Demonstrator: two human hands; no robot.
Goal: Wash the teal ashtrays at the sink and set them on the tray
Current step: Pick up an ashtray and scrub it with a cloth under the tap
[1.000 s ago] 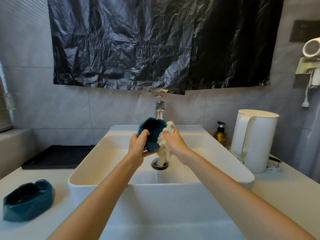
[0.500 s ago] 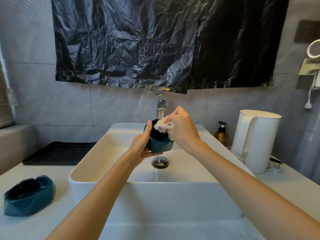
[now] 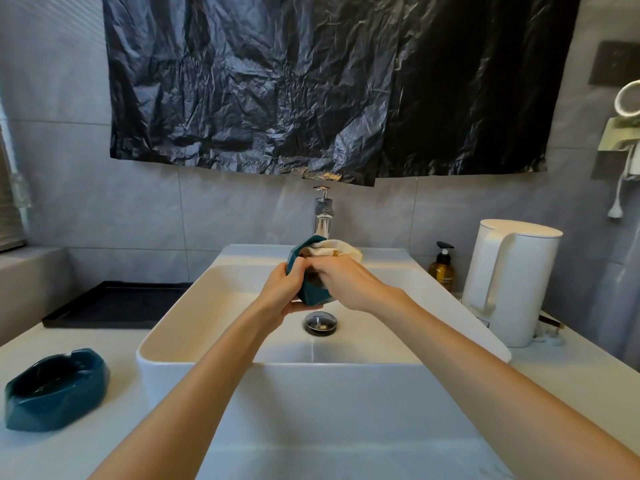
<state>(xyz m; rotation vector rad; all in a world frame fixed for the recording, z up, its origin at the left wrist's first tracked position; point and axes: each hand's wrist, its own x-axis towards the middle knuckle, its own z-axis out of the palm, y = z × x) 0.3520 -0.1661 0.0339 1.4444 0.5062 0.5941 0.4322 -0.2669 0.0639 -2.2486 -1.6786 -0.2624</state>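
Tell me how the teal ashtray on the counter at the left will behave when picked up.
The ashtray looks glossy, so probably slippery. Its thick faceted walls suggest it is stiff, fairly heavy for its size, and may chip if dropped. Sitting low and wide on the countertop, it should hardly tip or roll.

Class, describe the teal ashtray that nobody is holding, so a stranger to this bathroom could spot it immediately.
Start at the white rectangular basin sink in the middle. On the pale countertop to its left, nearer than the flat black tray, sits a glossy teal faceted ashtray. Unlike the second teal ashtray, held over the basin, it lies alone, upright and untouched.
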